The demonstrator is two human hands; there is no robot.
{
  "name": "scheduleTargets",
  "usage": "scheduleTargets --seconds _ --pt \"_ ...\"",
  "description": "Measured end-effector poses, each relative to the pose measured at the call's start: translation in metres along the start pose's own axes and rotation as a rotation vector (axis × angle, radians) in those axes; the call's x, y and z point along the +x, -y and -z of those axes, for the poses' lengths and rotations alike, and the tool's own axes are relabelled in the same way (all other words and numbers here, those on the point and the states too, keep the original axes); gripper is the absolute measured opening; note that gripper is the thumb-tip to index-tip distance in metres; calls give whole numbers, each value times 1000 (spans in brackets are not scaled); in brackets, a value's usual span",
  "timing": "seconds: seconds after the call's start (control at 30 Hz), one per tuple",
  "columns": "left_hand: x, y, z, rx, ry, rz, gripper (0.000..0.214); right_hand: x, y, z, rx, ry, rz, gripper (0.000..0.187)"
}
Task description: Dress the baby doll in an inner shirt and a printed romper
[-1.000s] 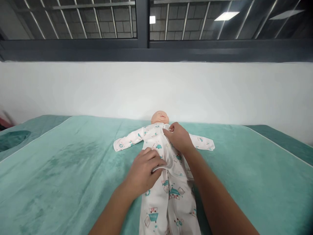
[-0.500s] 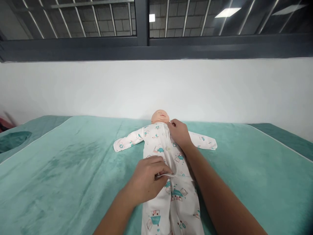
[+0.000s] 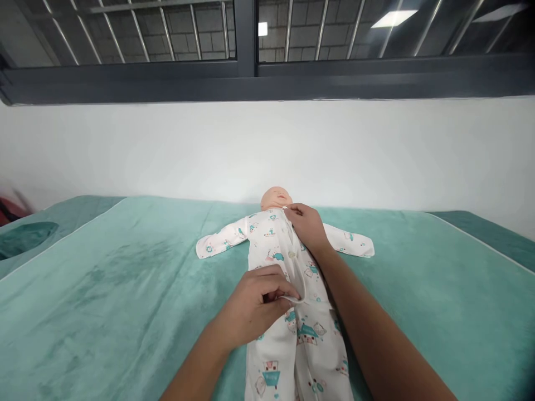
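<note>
Printed top (image 3: 267, 239): laid over the torso of a doll (image 3: 276, 198), sleeves spread.
Left hand (image 3: 254, 303): the top's lower front edge is clamped between thumb and fingers.
Right hand (image 3: 308, 225): rested at the collar; whether cloth is pinched there cannot be told.
Skewed front: might be caused if the hem is pulled harder than the collar is held.
Green sheet (image 3: 125, 289): spread beneath the doll, near the white wall (image 3: 267, 145).

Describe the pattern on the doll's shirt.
The shirt is white with small, scattered cartoon prints, mostly teal with touches of pink; it shows best in the head view.
</note>
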State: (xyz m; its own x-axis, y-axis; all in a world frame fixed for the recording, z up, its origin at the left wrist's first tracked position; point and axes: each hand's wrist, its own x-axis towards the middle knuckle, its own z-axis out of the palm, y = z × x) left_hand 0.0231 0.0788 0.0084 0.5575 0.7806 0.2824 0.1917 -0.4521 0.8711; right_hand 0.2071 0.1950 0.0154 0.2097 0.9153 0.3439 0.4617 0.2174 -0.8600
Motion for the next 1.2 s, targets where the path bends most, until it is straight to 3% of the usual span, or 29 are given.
scheduleTargets --seconds 0.33,0.4,0.47,0.53,0.57,0.73,0.87,1.0,1.2 --pt "2 -6 4 -103 62 48 12 1 -7 3 251 -19 -75 25" --pt "10 -4 9 -285 -110 80 11 0 -8 3 286 -24 -96 24" --pt "29 -3 17 -418 -393 115 15 0 -9 3 311 -22 -109 24" --pt "55 -2 23 -392 -575 145 17 0 -9 4 334 -18 -110 24" --pt "70 0 26 -320 -594 166 18 -1 -9 4 343 -11 -110 24" --pt "135 14 24 226 -448 237 20 1 -14 5 367 25 -146 26" --pt "151 29 17 455 -400 273 19 3 -16 6 356 35 -155 27" --pt "149 32 17 376 -455 248 15 4 -15 6 388 40 -196 26" --pt "144 23 19 -84 -478 263 12 3 -18 6 561 117 -236 33"
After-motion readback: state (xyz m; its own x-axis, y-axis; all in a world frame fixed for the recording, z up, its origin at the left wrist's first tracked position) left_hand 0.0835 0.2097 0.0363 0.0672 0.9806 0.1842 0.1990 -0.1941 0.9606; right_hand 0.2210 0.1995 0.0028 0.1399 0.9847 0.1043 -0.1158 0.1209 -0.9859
